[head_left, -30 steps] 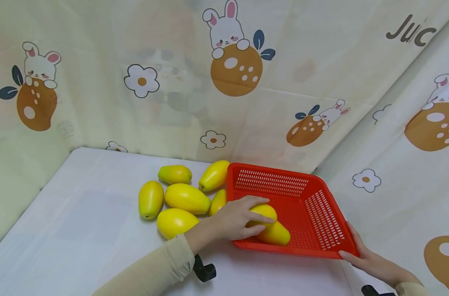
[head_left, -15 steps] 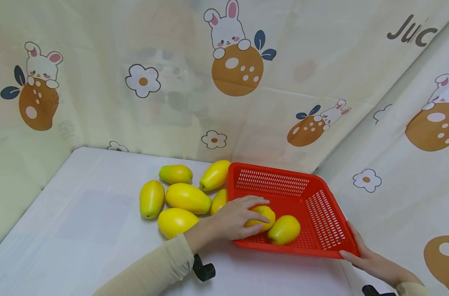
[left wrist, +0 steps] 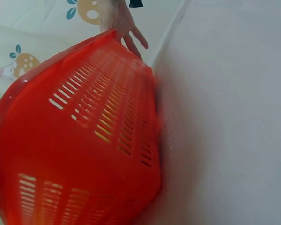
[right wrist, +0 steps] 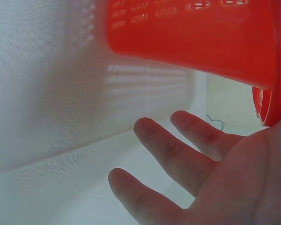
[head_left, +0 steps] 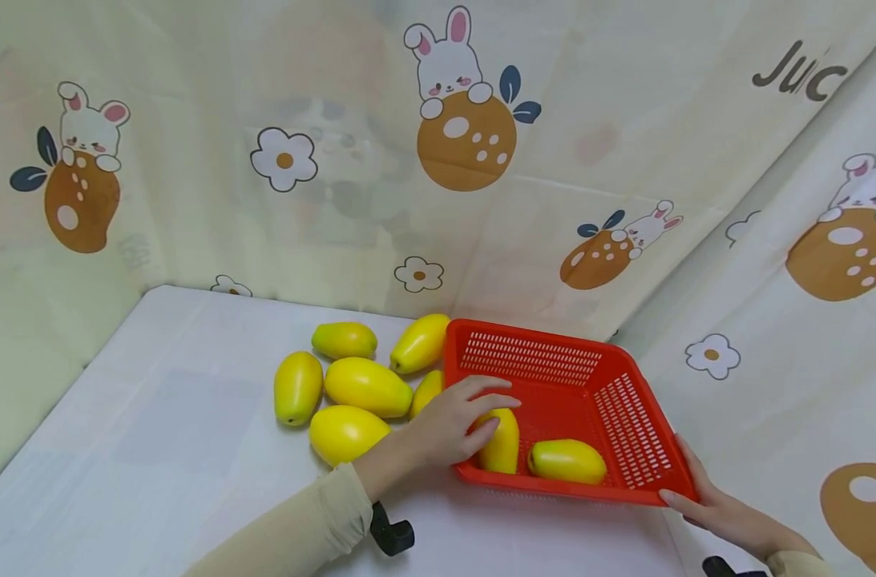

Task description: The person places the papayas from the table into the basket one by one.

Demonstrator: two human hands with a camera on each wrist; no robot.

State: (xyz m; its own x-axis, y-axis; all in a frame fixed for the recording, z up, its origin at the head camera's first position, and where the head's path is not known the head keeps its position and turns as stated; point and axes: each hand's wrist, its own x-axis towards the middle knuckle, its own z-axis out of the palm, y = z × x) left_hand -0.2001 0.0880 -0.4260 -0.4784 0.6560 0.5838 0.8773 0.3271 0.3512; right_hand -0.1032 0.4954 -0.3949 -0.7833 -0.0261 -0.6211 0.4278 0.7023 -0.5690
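My left hand [head_left: 448, 425] reaches over the left side of a red plastic basket [head_left: 538, 330], its fingers spread. Beneath those fingers a yellow mango [head_left: 508, 445] stands lengthwise inside, partly covered by the hand. Another mango [head_left: 569, 462] lies crosswise along the basket's front wall. At the front right corner my right hand [head_left: 722, 506] holds the rim, thumb on top. In the right wrist view its other fingers [right wrist: 171, 152] extend away below the basket. The left wrist view shows mostly the basket's slotted outer wall [left wrist: 37, 136].
Several more mangoes [head_left: 368, 387] lie grouped on the white table [head_left: 192, 473] left of the basket, one partly behind its left rim. A printed curtain [head_left: 322, 232] hangs behind the table and along the right side.
The mango at the front wall has rolled right and turned crosswise. The one under my left hand has been let go and points forward; that hand has drawn back slightly left.
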